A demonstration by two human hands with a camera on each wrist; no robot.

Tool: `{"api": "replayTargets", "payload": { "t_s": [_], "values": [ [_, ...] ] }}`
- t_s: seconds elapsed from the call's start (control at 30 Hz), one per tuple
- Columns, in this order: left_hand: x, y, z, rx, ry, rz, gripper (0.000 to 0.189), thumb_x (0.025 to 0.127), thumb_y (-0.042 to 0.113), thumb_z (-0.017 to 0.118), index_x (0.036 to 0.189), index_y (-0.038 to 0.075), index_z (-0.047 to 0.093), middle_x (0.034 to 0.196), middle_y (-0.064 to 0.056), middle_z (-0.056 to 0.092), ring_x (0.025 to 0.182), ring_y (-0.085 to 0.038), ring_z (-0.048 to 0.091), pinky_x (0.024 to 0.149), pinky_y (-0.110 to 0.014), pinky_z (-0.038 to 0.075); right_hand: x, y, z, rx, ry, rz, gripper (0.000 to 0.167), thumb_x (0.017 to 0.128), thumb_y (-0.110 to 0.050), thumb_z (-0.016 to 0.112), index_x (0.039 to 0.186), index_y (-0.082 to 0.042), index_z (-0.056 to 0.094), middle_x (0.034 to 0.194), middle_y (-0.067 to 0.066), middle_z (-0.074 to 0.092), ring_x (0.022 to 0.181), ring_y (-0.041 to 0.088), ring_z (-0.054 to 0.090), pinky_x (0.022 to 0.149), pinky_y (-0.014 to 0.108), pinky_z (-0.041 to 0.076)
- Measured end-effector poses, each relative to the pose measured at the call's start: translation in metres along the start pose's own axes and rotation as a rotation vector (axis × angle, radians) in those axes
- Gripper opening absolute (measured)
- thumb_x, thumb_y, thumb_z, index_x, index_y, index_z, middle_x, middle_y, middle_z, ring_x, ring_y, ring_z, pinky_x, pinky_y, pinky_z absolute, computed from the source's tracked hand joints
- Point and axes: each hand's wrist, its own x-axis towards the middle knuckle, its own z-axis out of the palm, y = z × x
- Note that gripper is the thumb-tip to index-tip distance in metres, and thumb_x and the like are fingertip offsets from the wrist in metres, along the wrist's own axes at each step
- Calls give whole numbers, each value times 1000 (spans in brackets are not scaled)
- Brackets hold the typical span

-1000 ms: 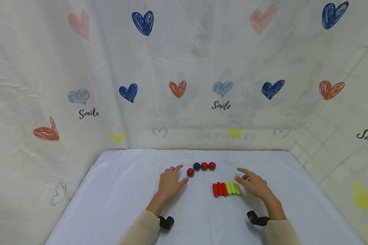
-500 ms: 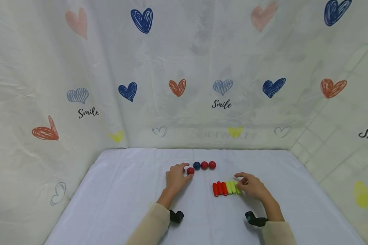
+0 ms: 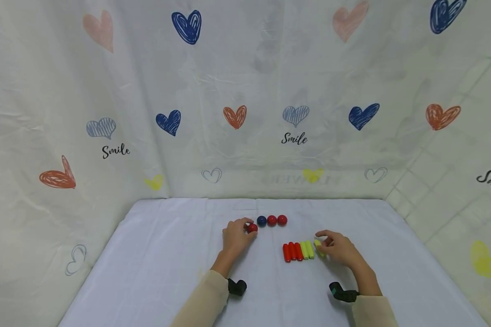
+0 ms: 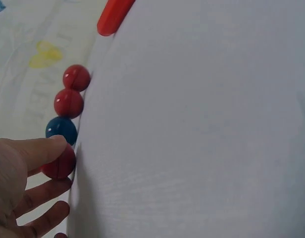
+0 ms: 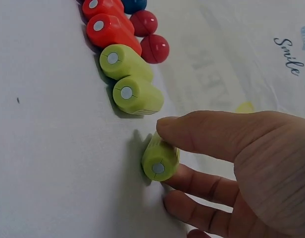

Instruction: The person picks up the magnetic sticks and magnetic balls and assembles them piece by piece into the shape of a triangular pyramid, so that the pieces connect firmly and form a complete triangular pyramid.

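Observation:
My left hand [image 3: 235, 237] pinches a red ball [image 4: 61, 166] between thumb and fingers, at the left end of a group of balls. Beside it on the white cloth are a blue ball [image 3: 261, 221] and two more red balls [image 3: 277, 220] in a row. With thumb and fingers, my right hand [image 3: 340, 249] grips a yellow-green stick [image 5: 160, 161] that has a pale round spot on its end. This stick lies slightly apart from two other yellow-green sticks [image 5: 135, 94], which sit against three red sticks [image 3: 292, 251].
White cloth covers the table [image 3: 167, 254]. Behind it hangs a pale curtain [image 3: 262, 154] printed with hearts and "Smile". A black wrist camera [image 3: 237, 287] sits at the left wrist, another black camera [image 3: 343, 293] at the right one.
The left hand has come right to the red ball and now pinches it, nudging it slightly left. The right hand has taken hold of the end yellow-green stick and drawn it right, away from the row.

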Motion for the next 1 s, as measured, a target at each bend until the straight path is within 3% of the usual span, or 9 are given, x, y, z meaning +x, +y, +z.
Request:
{"api": "replayTargets", "payload": {
  "t_s": [0.23, 0.57, 1.0],
  "values": [
    [-5, -5, -6, -55, -3, 18, 29, 82, 22, 85, 109, 19, 74, 94, -3, 75, 90, -22, 59, 84, -51, 43, 3, 2, 3, 4, -8, 5, 45, 92, -17, 71, 135, -11, 62, 97, 7, 62, 81, 22, 54, 66, 32, 46],
    [-13, -18, -11, -131, -30, -6, 28, 83, 24, 84, 109, 23, 74, 95, 0, 73, 85, -15, 55, 78, -38, 41, 2, 1, 2, 6, 6, -11, 45, 94, -13, 65, 139, -11, 61, 106, 13, 63, 85, 23, 56, 68, 33, 50],
    [-22, -26, -23, -238, -73, -26, 28, 82, 20, 85, 107, 22, 73, 95, 1, 73, 88, -16, 56, 78, -35, 45, 0, -5, -1, 51, 92, -52, 37, 98, -20, 61, 134, -12, 62, 111, 15, 66, 89, 23, 60, 66, 32, 49]
  ]
}}
